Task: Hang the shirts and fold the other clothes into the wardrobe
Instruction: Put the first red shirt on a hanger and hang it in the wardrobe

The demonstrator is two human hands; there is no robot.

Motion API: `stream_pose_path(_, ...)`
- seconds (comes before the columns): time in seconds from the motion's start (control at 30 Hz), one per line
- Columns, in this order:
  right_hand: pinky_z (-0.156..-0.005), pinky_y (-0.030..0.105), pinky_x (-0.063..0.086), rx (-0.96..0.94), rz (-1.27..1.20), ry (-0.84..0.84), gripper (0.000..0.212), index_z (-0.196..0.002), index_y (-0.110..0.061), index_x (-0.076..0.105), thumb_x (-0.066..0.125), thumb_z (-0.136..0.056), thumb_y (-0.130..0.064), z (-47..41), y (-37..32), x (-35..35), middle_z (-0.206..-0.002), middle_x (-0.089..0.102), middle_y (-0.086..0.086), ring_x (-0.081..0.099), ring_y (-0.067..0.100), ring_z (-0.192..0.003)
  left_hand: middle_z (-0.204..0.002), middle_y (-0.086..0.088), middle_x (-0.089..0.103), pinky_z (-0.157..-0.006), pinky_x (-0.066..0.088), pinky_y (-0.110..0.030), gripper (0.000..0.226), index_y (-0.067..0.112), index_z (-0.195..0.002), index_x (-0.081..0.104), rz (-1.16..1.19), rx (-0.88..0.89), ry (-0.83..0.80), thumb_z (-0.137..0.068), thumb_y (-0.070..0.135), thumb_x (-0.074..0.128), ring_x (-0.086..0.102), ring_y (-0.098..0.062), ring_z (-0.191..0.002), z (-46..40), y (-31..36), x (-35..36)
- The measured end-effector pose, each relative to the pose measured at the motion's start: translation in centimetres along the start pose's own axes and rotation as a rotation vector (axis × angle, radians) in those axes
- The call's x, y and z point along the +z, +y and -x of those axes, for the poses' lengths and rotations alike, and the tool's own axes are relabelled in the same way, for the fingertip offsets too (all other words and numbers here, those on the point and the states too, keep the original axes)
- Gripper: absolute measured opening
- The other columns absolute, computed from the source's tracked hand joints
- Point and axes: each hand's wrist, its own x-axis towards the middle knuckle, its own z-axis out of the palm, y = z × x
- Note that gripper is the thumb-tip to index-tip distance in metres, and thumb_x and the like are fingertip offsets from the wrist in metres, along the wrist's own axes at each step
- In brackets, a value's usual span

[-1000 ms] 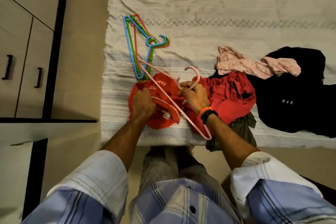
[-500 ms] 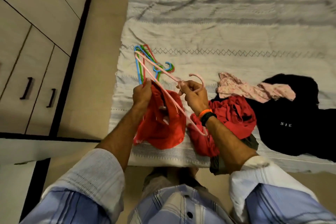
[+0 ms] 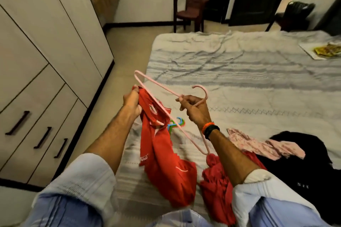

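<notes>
My left hand (image 3: pixel 133 101) grips the shoulder of a red shirt (image 3: pixel 166 164), which hangs down in front of me above the bed (image 3: pixel 239 83). A pink hanger (image 3: pixel 158 86) passes through the shirt's neck opening, and my right hand (image 3: pixel 193 108) holds the hanger at the base of its hook. Spare coloured hangers (image 3: pixel 176 122) lie on the bed behind the shirt. Another red garment (image 3: pixel 217 186), a pink floral one (image 3: pixel 258 144) and a black one (image 3: pixel 304 158) are heaped at the bed's near right.
A cream wardrobe (image 3: pixel 46 46) with shut doors and dark-handled drawers stands on the left, across a narrow strip of floor. A brown chair (image 3: pixel 191 3) stands beyond the bed by a dark doorway. A white sheet with a yellow packet (image 3: pixel 324 51) lies at the bed's far right.
Both hands lifted the red shirt and the pink hanger off the bed to chest height. My view swung up from the bed to take in the room.
</notes>
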Motion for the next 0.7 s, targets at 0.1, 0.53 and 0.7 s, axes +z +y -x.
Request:
stream_pose_path(0.1,-0.041,0.008,0.033,-0.022,0.012,-0.032,0.019,-0.087,-0.003,0.075,0.066,-0.094,-0.018,-0.6,-0.9,1.2,-0.078,0.07,0.016,0.052,-0.006,-0.046,-0.083,-0.006,0.065,-0.078,0.057,-0.039,0.031,0.013,-0.074,0.064,-0.102,0.095,0.025,-0.091,0.039,0.067,0.062,-0.02,-0.071,-1.5,2.5,-0.7)
stream_pose_path(0.53,-0.049,0.014,0.039,0.018,0.063,0.086,0.019,-0.071,-0.012,0.076,0.074,-0.086,-0.023,-0.8,0.6,4.5,-0.071,0.072,0.012,0.063,0.005,-0.063,-0.101,-0.018,0.072,-0.08,0.049,-0.034,0.03,0.012,-0.101,0.075,-0.911,0.544,0.073,-0.091,0.037,0.063,0.065,-0.034,-0.099,-3.3,7.6,-3.2)
stream_pose_path(0.7,-0.038,0.013,0.027,0.107,-0.093,0.164,0.019,-0.085,0.0,0.074,0.065,-0.091,-0.015,-0.6,1.8,4.4,-0.064,0.058,0.007,0.042,0.001,-0.037,-0.099,-0.019,0.073,-0.08,0.054,-0.038,0.036,0.007,-0.096,0.074,-0.787,0.405,0.115,-0.088,0.04,0.062,0.068,-0.034,-0.098,-3.6,7.4,-3.1)
